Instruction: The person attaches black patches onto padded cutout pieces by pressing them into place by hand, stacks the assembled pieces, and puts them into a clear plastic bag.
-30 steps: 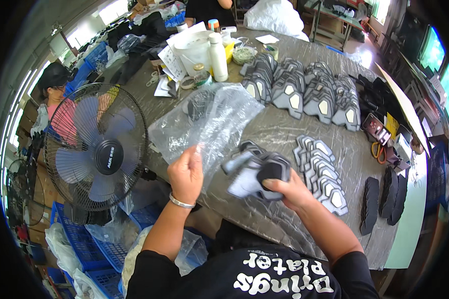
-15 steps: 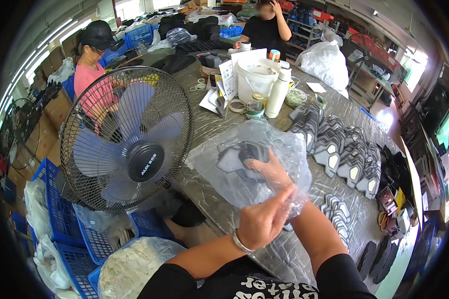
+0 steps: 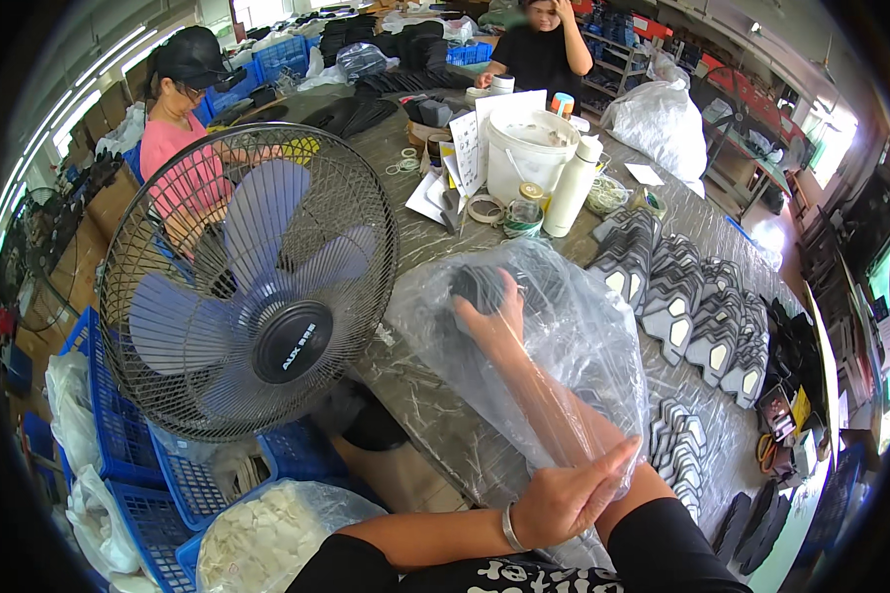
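Table (image 3: 435,405): right hand (image 3: 489,306) inside plastic bag (image 3: 583,336), left hand (image 3: 564,499) holding it.

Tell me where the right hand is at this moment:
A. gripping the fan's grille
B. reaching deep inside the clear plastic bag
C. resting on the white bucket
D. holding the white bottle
B: the right hand and its forearm are seen through the clear plastic bag, closed on dark pieces at its far end, while the left hand holds the bag's mouth near the body.
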A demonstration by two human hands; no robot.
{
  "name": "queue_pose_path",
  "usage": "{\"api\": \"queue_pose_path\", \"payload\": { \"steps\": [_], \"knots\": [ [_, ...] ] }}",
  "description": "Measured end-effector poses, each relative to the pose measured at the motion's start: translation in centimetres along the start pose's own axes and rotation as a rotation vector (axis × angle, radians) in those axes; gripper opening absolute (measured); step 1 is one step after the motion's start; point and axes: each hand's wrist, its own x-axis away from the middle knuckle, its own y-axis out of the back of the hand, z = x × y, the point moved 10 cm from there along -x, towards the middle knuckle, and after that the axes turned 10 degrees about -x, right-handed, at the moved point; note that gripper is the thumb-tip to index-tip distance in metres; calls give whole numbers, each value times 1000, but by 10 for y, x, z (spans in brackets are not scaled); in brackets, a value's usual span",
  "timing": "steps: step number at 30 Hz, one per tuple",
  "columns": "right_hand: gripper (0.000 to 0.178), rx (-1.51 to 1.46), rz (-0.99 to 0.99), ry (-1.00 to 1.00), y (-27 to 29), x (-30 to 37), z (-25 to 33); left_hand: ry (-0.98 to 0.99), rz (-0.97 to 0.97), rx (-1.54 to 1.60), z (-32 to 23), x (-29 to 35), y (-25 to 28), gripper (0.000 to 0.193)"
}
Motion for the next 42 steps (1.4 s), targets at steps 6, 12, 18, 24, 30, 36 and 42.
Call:
{"api": "queue_pose_path", "payload": {
  "steps": [6,12,18,24,30,36,42],
  "knots": [
    [103,698,-49,237,-6,-5,9,161,46,153,21,8,-1,38],
    [99,686,-32,237,4,-2,4,81,57,66,12,6,-1,40],
    [60,650,307,497,48,25,15,192,16,-10,43,-25,41,49],
    [69,373,462,58,195,115,-7,375,-180,290,76,-43,56,32],
    [128,638,535,-39,184,139,-70,290,-250,226,57,-39,59,31],
    [108,372,432,-111,177,153,-57,318,-200,245,58,-8,56,29],
    [82,111,389,-176,179,180,-57,333,-142,222,66,4,47,29]
  ]
}}
